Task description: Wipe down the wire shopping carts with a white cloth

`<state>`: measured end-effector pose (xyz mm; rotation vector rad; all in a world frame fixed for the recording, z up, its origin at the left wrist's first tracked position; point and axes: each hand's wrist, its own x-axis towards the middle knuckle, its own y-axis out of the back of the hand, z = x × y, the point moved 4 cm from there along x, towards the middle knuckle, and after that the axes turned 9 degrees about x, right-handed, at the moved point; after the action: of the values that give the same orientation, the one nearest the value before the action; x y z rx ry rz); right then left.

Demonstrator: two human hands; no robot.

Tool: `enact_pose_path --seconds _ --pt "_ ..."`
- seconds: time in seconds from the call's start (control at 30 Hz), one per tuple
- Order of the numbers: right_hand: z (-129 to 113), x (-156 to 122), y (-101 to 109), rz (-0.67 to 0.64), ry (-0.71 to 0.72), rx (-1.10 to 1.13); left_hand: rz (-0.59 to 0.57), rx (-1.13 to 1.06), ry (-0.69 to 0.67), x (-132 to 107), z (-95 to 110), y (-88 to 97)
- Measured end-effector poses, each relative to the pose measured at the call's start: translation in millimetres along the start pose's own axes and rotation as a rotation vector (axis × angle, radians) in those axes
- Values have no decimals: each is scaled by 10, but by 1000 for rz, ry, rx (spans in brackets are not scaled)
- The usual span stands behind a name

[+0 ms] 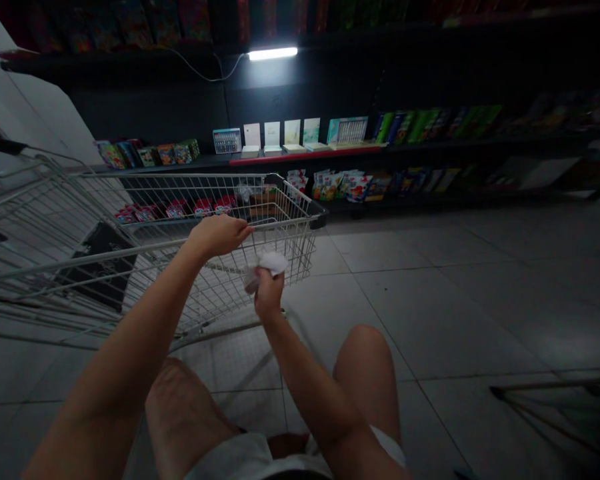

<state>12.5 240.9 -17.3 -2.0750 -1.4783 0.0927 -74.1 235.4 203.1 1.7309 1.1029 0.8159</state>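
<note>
A white wire shopping cart stands in front of me on a tiled floor. My left hand is closed over the cart's top side rail. My right hand is closed on a crumpled white cloth, held against the outside of the cart's wire side, just below the rail. A black card or bag lies inside the cart basket. My bare knees show at the bottom of the view, low to the floor.
Dark store shelves run along the back, holding coloured boxes, cards and packets under a lit tube lamp. Another cart's frame pokes in at the lower right. Pale floor tiles stretch to the right.
</note>
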Motion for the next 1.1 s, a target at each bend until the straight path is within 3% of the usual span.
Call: enact_pose_path --seconds 0.07,0.13,0.2,0.3,0.4,0.57,0.63,0.77,0.83,0.9,1.1 --pt "-347 265 66 7 213 -229 0 5 0 -26 -9 10" --pt "-493 417 166 -63 386 -482 2 8 -5 -59 -18 20" --pt "-387 417 320 -160 427 -669 -1 11 -13 -99 -26 25" --pt "-46 227 589 -273 347 -833 1 26 -21 -169 -35 29" --pt "16 77 731 -310 314 -852 12 57 -13 -252 -55 34" --pt "-645 247 531 -223 589 -805 -19 82 -27 -431 -122 15" --pt "-778 316 437 -197 702 -809 -16 84 -22 -507 -165 4" --pt "-509 82 515 -249 896 -784 -23 63 -18 -628 -258 -44" --pt "-338 -119 644 -298 918 -760 -19 49 -17 -669 -310 -63" --pt "-333 -231 723 -338 892 -749 -12 35 -18 -703 -366 -72" --pt "-1012 89 482 -271 895 -710 -46 -71 -5 -797 -500 -78"
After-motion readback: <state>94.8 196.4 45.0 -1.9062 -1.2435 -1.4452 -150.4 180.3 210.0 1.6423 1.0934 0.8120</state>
